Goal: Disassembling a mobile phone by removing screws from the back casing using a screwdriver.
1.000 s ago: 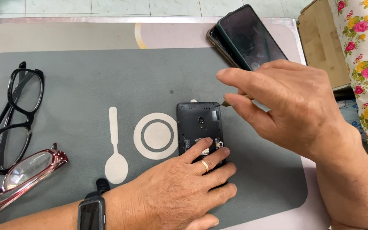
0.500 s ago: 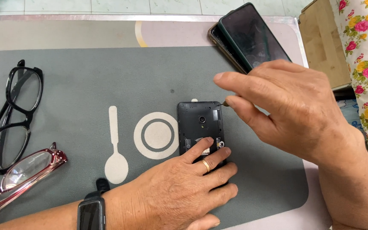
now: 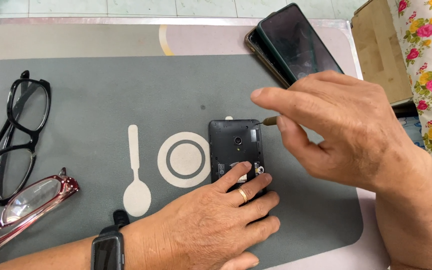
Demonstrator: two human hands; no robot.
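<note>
On the table's grey mat [image 3: 76, 100], your left hand [image 3: 216, 225] presses flat, fingers spread, on the opened black phone [image 3: 236, 145] at mid-mat. Your right hand [image 3: 341, 130] pinches a thin screwdriver [image 3: 268, 121], tip at the phone's upper right corner.

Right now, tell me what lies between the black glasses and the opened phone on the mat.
In the head view, only the grey mat with its printed spoon and ring shapes lies between the black glasses and the opened phone.
</note>
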